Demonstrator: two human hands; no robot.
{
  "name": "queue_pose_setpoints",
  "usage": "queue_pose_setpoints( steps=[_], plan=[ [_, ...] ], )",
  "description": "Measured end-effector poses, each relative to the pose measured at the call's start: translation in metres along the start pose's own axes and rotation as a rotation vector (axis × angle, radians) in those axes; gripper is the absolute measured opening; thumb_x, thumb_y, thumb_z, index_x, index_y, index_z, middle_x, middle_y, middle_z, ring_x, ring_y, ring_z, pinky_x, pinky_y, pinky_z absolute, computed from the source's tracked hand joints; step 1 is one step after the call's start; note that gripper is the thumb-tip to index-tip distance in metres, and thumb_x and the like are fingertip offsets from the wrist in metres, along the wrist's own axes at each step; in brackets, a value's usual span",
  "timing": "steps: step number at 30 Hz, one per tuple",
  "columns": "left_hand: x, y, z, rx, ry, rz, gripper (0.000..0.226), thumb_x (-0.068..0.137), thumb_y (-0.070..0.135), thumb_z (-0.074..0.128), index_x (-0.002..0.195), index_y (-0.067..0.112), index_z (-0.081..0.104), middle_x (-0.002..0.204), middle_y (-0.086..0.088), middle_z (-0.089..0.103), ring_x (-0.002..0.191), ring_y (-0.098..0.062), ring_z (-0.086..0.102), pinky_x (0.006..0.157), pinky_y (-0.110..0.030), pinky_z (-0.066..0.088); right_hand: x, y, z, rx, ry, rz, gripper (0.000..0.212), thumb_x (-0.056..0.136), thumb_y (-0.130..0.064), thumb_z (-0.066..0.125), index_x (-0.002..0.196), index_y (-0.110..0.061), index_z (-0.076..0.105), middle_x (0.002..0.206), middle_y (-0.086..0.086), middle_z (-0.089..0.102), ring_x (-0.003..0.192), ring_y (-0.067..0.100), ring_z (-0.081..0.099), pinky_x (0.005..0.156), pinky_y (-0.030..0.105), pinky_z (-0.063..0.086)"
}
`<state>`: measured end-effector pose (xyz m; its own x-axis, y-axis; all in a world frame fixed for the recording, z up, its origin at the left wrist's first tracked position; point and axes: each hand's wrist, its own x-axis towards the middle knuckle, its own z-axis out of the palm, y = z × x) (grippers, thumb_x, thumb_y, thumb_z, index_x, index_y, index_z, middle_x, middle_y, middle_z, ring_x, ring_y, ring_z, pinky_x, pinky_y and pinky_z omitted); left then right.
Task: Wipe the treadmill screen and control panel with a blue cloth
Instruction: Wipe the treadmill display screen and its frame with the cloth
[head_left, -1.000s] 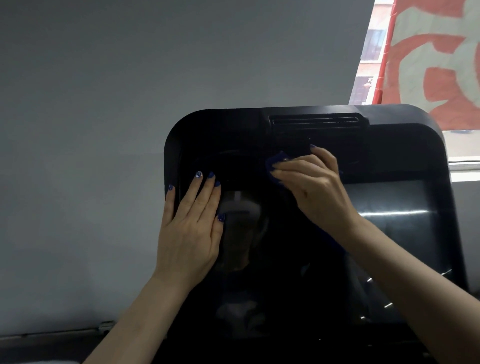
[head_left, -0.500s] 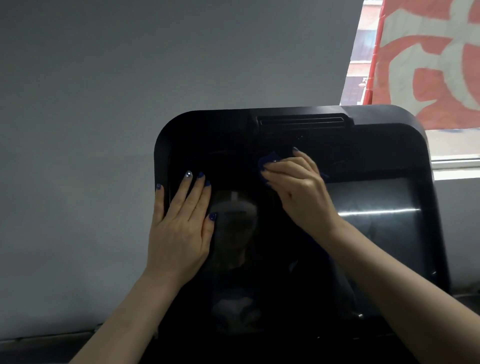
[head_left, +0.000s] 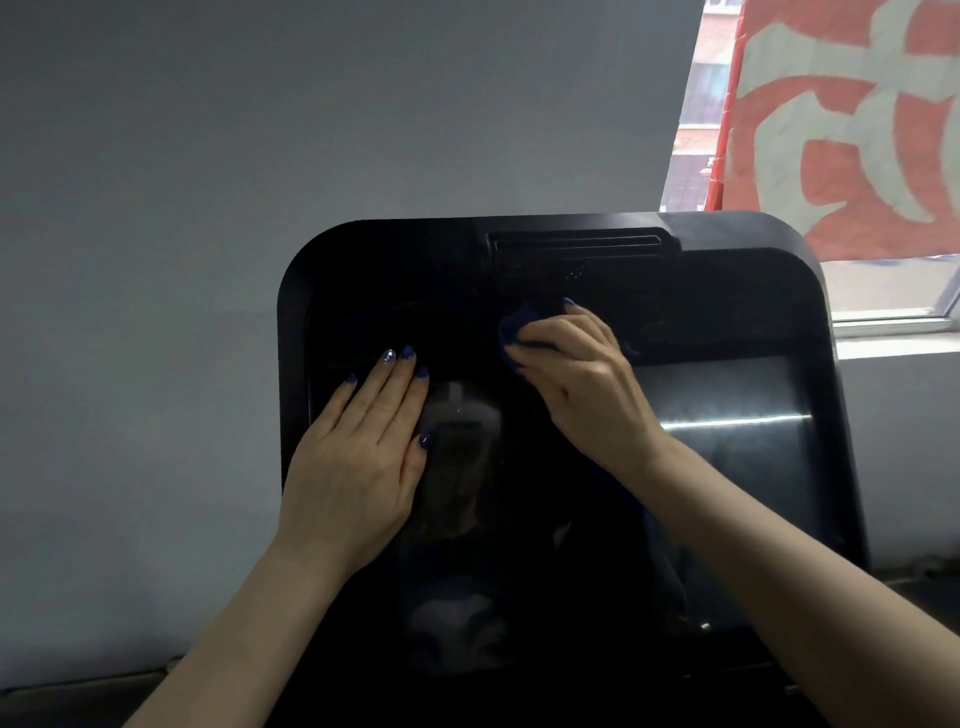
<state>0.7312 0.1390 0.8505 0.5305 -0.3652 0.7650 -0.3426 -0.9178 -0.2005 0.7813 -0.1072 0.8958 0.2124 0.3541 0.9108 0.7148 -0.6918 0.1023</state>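
Note:
The treadmill's black glossy screen (head_left: 727, 447) fills the middle of the view inside a rounded dark frame (head_left: 769, 244) with a vent slot at the top. My right hand (head_left: 582, 384) presses a dark blue cloth (head_left: 514, 325) against the upper middle of the screen, fingers curled over it; most of the cloth is hidden under the hand. My left hand (head_left: 358, 452) lies flat on the screen's left side with straight fingers, holding nothing.
A plain grey wall (head_left: 260, 156) stands behind the console. At the upper right is a window (head_left: 696, 104) with a red and white banner (head_left: 852, 119) and a sill below it.
My left hand has slid slightly inward from the frame's edge onto the screen. My right hand with the cloth stays near the same upper-middle spot. The camera view shifted a little.

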Motion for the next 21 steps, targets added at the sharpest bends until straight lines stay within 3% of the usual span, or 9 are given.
queue_pose_setpoints(
  steps=[6,12,17,21],
  plan=[
    [-0.001,0.001,0.0,-0.018,0.013,-0.003,0.051,0.103,0.028,0.037,0.149,0.005,0.042,0.158,-0.011,0.036,0.147,-0.022,0.034,0.119,-0.043,0.031,0.001,0.013,-0.011,-0.048,0.066,0.035,0.016,0.09,-0.015,0.065,0.094,-0.008,0.079,0.1,0.006,0.071,0.093,0.018,0.061,0.11,0.037,0.037],
    [-0.002,-0.001,-0.002,-0.011,0.006,0.004,0.052,0.103,0.027,0.04,0.15,0.005,0.041,0.158,-0.011,0.036,0.148,-0.023,0.033,0.119,-0.044,0.032,0.008,0.01,-0.005,0.004,-0.013,-0.052,0.013,0.09,-0.013,0.067,0.095,-0.007,0.078,0.105,0.005,0.073,0.095,0.019,0.063,0.114,0.033,0.033],
    [-0.002,0.001,0.0,-0.012,-0.002,-0.01,0.051,0.103,0.028,0.04,0.15,0.006,0.042,0.158,-0.01,0.036,0.148,-0.022,0.033,0.118,-0.044,0.032,0.01,0.011,-0.002,-0.01,0.09,0.032,0.01,0.088,-0.008,0.07,0.091,-0.005,0.078,0.099,0.007,0.074,0.09,0.022,0.065,0.113,0.036,0.037],
    [-0.002,0.0,-0.002,-0.009,-0.008,-0.007,0.052,0.102,0.027,0.043,0.149,0.005,0.042,0.158,-0.01,0.036,0.148,-0.023,0.033,0.117,-0.045,0.034,0.008,0.004,0.0,0.017,-0.01,-0.024,0.018,0.092,-0.014,0.064,0.1,-0.006,0.077,0.109,0.007,0.074,0.1,0.022,0.068,0.114,0.042,0.036]
  ],
)
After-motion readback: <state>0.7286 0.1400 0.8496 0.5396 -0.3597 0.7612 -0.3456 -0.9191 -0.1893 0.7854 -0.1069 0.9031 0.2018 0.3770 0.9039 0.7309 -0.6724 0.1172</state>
